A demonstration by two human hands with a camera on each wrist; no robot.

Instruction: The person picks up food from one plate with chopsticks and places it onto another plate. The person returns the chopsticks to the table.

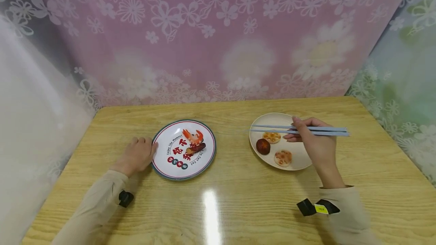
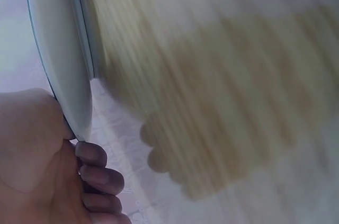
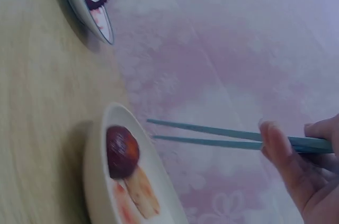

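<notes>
My left hand (image 1: pixel 137 156) holds the left rim of a white plate (image 1: pixel 170 139) with red and blue edging and printed characters. Its fingers are bent at the rim in the left wrist view. On that plate lie a shrimp (image 1: pixel 193 137) and a small brown piece of food (image 1: pixel 195 149). My right hand (image 1: pixel 310 135) grips a pair of blue-grey chopsticks (image 1: pixel 330 131), their tips slightly parted with nothing between them. They reach over a beige plate (image 1: pixel 299 158). This plate carries a round dark mushroom cap (image 1: pixel 263 146) and two lotus root slices (image 1: pixel 271 137), one nearer the front.
Both plates stand on a wooden table (image 1: pixel 235 184) with a bright reflection near its front. A pink flowered curtain (image 1: pixel 218 48) hangs behind the table's back edge, with pale cloth (image 1: pixel 27 105) on the left and green flowered cloth (image 1: pixel 405 97) on the right.
</notes>
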